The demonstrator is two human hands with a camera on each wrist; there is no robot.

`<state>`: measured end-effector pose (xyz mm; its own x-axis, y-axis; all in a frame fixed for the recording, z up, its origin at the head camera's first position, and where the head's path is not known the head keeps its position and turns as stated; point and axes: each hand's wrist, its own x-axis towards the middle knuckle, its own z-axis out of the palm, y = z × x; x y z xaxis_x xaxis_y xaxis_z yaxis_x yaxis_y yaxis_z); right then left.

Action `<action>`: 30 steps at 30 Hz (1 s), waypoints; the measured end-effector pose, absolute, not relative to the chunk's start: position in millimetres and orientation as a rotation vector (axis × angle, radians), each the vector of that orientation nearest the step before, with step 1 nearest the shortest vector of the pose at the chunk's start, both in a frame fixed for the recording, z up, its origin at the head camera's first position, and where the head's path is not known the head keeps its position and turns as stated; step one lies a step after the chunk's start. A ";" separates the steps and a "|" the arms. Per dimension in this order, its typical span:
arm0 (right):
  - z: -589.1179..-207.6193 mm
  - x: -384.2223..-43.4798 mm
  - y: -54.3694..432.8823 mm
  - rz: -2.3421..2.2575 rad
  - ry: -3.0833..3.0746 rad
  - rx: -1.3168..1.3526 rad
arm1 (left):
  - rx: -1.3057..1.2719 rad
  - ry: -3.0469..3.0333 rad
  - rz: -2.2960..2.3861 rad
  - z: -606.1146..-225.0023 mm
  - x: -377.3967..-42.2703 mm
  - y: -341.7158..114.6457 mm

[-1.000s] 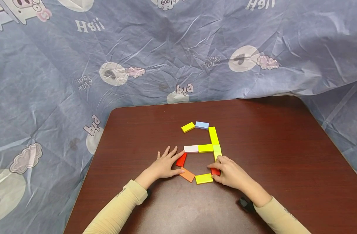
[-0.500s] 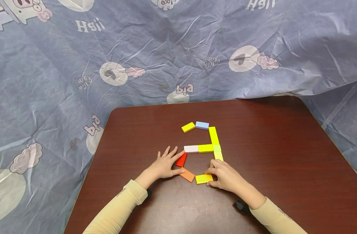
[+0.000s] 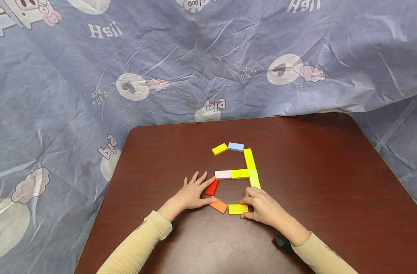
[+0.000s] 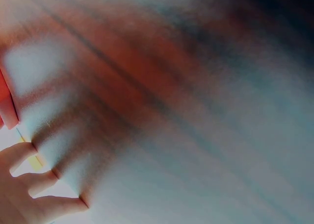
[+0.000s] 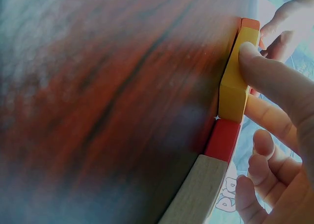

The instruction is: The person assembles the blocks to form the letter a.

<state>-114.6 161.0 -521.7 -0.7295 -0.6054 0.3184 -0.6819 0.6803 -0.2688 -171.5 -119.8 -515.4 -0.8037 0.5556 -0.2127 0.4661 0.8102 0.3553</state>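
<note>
Flat rectangular blocks lie end to end on the table. At the near side, my right hand (image 3: 263,205) pinches a yellow block (image 3: 236,209) between thumb and index finger, which lie on its two long sides in the right wrist view. That hand hides a red block (image 5: 223,140) from the head view. My left hand (image 3: 191,193) rests with fingers spread at the left. Its thumb touches an orange block (image 3: 220,206), and its index fingertip is by the corner where a red block meets a white block (image 3: 223,174).
Farther back on the brown table (image 3: 314,163) are a yellow block (image 3: 219,149), a blue block (image 3: 236,146) and a long yellow strip (image 3: 249,159). A pale green block (image 3: 253,173) joins that strip to the middle row. Patterned cloth (image 3: 181,57) hangs behind.
My right hand has moved from the red block at the right to the near yellow block, which has turned slightly straighter. My left hand has stayed in place.
</note>
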 end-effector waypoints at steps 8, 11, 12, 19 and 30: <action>-519.4 -115.1 162.4 0.570 -2.789 1.005 | 0.773 2.692 0.418 -514.9 -172.6 -119.6; -516.6 -114.6 165.6 0.588 -2.820 0.965 | 0.776 2.693 0.412 -515.7 -173.1 -119.8; -515.8 -114.7 167.5 0.591 -2.826 0.948 | 0.778 2.692 0.414 -515.8 -173.1 -119.8; -509.1 -113.5 187.0 0.614 -2.841 0.789 | 0.771 2.688 0.408 -515.4 -171.7 -119.7; -505.4 -99.6 213.7 0.657 -2.972 0.646 | 0.773 2.683 0.424 -513.8 -168.6 -119.2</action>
<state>-99.6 213.7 -505.4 -0.9134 -0.3902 0.1161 -0.4028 0.8246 -0.3973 -168.6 -119.2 -513.8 -0.8041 0.5539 -0.2159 0.4604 0.8099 0.3635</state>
